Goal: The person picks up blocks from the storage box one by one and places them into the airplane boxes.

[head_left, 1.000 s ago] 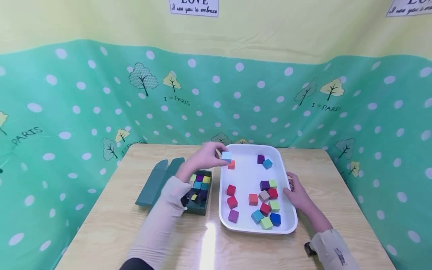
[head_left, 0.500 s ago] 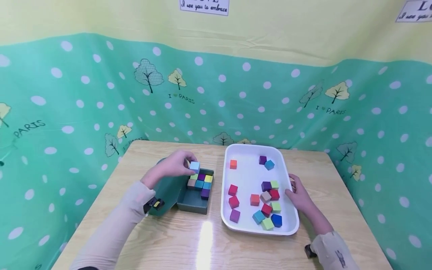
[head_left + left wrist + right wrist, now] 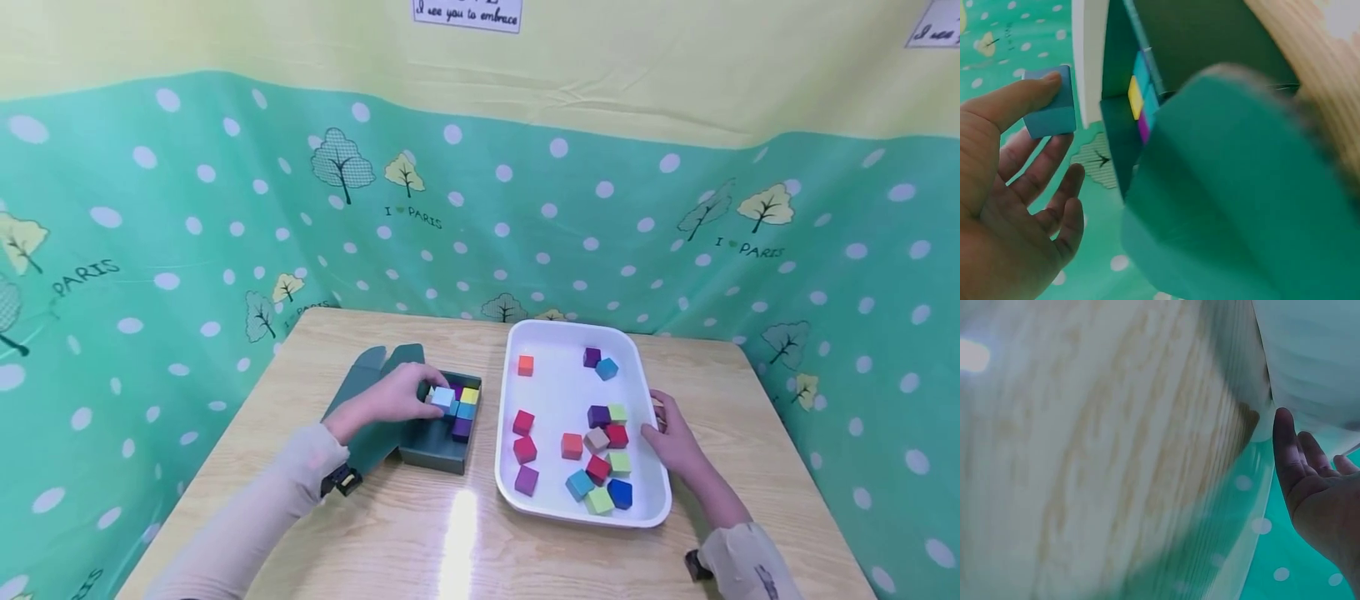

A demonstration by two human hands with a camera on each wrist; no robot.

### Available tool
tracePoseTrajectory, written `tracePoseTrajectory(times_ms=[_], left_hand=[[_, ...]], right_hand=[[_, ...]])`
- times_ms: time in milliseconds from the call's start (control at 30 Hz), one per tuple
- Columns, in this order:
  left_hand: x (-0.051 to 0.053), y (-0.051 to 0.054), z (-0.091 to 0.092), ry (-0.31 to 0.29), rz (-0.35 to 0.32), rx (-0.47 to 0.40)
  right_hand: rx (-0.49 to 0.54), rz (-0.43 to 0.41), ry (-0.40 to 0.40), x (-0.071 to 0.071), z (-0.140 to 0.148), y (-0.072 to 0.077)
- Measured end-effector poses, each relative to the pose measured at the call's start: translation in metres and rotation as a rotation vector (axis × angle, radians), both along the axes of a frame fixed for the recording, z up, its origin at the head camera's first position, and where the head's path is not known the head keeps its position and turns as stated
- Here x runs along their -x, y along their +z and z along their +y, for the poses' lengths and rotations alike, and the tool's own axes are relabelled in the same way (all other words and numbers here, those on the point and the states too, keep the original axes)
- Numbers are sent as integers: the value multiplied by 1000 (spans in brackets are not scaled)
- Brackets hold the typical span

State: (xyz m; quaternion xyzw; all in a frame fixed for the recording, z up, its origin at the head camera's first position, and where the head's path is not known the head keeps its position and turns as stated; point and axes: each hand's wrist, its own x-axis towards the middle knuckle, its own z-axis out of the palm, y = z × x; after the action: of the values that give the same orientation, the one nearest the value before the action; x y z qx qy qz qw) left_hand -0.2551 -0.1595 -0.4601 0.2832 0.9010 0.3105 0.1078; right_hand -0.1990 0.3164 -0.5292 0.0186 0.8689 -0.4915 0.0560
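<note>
My left hand [image 3: 401, 393] pinches a light blue cube [image 3: 443, 398] between thumb and fingers, above the open dark green box [image 3: 432, 458]. In the left wrist view the thumb lies on the face of this cube [image 3: 1050, 103], and the lower fingers are loosely bent. Inside the box sit several coloured cubes, among them a yellow cube [image 3: 469, 395] and a purple cube [image 3: 462, 429]; the hand hides some others. My right hand [image 3: 672, 437] rests at the right side of the white tray [image 3: 501, 467], its fingers outside the wall in the right wrist view.
Several loose cubes lie in the tray: an orange cube [image 3: 526, 365] far left, a blue cube [image 3: 619, 493] near the front. The box's green lid [image 3: 367, 446] lies folded out leftward. Behind the wooden table [image 3: 375, 542] hangs a dotted green curtain [image 3: 420, 250].
My left hand has carried the light blue cube leftward from over the tray, then lowered it towards the box. The right hand has stayed beside the tray. The head view has shifted slightly.
</note>
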Motion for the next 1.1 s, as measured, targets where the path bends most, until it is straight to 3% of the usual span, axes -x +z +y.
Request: tracePoseTrajectory(times_ms=[133, 367, 767, 1100], left_hand=[[-3, -6, 3, 20, 19, 61], [-5, -20, 7, 21, 126, 186], [-6, -42, 6, 4, 254, 276], [-9, -43, 6, -26, 275, 294]], right_hand=[[-6, 1, 3, -1, 0, 1], [17, 11, 1, -2, 1, 0], [36, 14, 2, -1, 0, -1], [21, 15, -2, -2, -1, -2]])
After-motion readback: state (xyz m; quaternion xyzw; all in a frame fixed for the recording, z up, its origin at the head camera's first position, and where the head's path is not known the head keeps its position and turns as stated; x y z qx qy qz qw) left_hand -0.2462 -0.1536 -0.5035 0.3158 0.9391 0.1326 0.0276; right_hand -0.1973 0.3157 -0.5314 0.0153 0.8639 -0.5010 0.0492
